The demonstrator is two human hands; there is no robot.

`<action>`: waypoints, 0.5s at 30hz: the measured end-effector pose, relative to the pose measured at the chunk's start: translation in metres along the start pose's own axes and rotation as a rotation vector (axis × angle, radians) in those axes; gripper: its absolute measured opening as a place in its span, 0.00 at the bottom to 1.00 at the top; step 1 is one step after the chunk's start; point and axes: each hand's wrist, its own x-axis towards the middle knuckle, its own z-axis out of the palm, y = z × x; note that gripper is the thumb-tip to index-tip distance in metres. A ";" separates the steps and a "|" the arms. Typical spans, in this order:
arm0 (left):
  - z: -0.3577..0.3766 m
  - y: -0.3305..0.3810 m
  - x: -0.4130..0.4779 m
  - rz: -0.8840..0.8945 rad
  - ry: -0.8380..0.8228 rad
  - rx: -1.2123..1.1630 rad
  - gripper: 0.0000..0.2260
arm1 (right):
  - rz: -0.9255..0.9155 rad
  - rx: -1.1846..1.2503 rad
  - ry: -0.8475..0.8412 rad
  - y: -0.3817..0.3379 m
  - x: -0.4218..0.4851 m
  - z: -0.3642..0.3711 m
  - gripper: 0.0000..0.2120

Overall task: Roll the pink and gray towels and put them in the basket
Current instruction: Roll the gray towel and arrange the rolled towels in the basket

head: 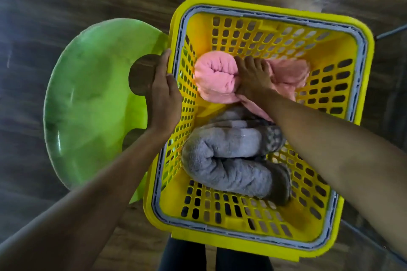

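Note:
A yellow slotted basket (222,225) with a grey inner rim fills the right of the head view. Inside it, a rolled pink towel (214,78) lies at the far end. A rolled gray towel (229,160) lies nearer to me. My right hand (253,78) reaches down into the basket and grips the middle of the pink towel. My left hand (164,94) holds the basket's left rim from outside, fingers wrapped over the edge.
A green plastic stool (92,99) with a round hole in its seat stands just left of the basket, touching it. Dark wooden floor lies all around. My dark trouser legs (185,255) show below the basket's near edge.

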 end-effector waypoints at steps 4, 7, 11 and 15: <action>0.001 -0.001 0.002 0.014 -0.015 -0.001 0.21 | 0.040 0.013 -0.070 -0.006 0.000 -0.005 0.46; 0.000 0.001 0.002 0.021 0.000 0.013 0.21 | 0.077 0.137 0.030 -0.010 -0.036 -0.012 0.45; -0.001 0.002 0.001 0.040 0.005 0.024 0.21 | -0.093 0.486 -0.121 -0.019 -0.136 -0.017 0.50; -0.002 0.002 0.002 0.022 0.004 -0.002 0.22 | -0.226 0.253 -0.389 -0.024 -0.208 0.020 0.69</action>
